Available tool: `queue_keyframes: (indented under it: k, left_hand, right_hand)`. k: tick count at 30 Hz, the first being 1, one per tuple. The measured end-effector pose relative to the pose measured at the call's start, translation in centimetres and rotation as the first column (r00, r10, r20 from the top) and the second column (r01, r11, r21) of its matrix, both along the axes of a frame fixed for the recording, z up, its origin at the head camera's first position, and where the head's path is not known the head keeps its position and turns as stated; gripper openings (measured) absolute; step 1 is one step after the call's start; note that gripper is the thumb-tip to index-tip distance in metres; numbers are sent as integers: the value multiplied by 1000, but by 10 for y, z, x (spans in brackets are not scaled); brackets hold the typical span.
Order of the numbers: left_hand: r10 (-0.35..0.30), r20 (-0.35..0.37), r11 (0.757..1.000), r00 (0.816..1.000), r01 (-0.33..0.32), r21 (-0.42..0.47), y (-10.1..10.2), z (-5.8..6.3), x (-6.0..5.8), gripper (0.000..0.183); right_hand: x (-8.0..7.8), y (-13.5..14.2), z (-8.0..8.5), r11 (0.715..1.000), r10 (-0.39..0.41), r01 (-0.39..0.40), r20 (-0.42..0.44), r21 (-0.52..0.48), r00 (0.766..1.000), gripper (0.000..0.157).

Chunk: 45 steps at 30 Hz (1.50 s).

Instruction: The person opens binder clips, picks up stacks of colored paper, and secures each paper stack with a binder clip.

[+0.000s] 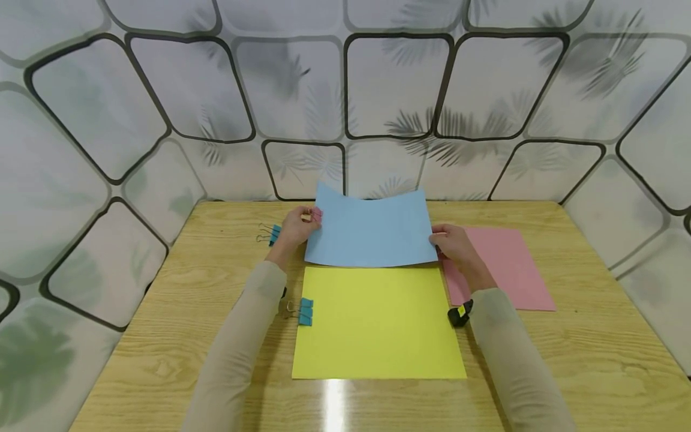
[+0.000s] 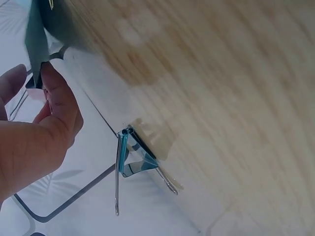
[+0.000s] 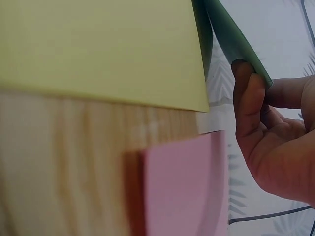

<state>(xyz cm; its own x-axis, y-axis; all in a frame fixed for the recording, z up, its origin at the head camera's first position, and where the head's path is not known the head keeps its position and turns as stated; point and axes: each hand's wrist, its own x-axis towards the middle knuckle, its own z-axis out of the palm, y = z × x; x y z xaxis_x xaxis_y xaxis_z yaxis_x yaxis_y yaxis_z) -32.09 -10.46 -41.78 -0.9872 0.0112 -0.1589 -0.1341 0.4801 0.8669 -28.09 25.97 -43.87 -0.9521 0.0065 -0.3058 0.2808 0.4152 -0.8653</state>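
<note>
A sheet of blue paper (image 1: 372, 231), bowed along its far edge, is held up between both hands at the far side of the table. At its left edge my left hand (image 1: 296, 231) pinches a pink binder clip (image 1: 317, 213), which sits at the paper's edge; fingers partly hide it in the left wrist view. My right hand (image 1: 457, 245) pinches the right edge between thumb and fingers. Yellow paper (image 1: 378, 324) lies flat nearer the person, with a teal binder clip (image 1: 305, 312) on its left edge.
Another teal binder clip (image 1: 275, 234) stands on the wooden table (image 1: 178, 336), left of the left hand. Pink paper (image 1: 507, 270) lies at the right, partly under the right forearm. A patterned wall (image 1: 399, 90) rises behind the table's far edge.
</note>
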Motion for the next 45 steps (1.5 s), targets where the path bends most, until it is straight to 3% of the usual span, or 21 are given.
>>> queue_keyframes:
  k: [7,16,25,30,38,45]
  left_hand:
    - [-38,16,998,999,39,-45,-3,4,2,45]
    - [-103,105,988,989,114,-102,-4,13,8,40]
    - [-142,149,986,979,153,-65,-7,20,14,54]
    - [-161,150,978,976,177,-105,-11,20,15,63]
    - [-165,183,972,969,191,-137,-15,18,18,66]
    - [-182,209,968,961,212,-132,-15,16,21,67]
  right_hand:
    - [-1,-1,1,1000,12,-11,14,-13,1000,52]
    - [1,0,3,998,58,-59,14,11,998,52]
    - [6,3,3,995,97,-97,-4,34,995,52]
    - [6,5,3,995,102,-102,-3,-24,995,52]
    - [13,9,9,990,142,-141,-63,12,988,56]
    - [11,8,4,988,154,-154,-75,14,985,57]
